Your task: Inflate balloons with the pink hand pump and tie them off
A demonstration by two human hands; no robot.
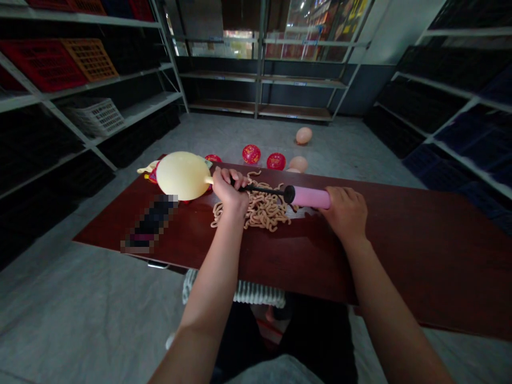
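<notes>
A pale yellow balloon [182, 176], partly blown up, points to the left over the table. My left hand [231, 188] is closed around its neck and the nozzle end of a balloon pump. The pump's pink barrel [311, 197] lies to the right, with its black rod drawn out between the two hands. My right hand [347, 213] is wrapped around the barrel's far end. Beneath the pump is a heap of beige, curled, finger-like pieces [266, 209] whose kind I cannot make out.
A dark red-brown table [304, 256] spans the view. On its left lies a blurred-out dark object [151, 224]. Beyond it, red balloons [251, 154] and a peach balloon [304, 135] rest on the floor. Shelves with crates [90, 58] stand along the sides; a rack [260, 80] is behind.
</notes>
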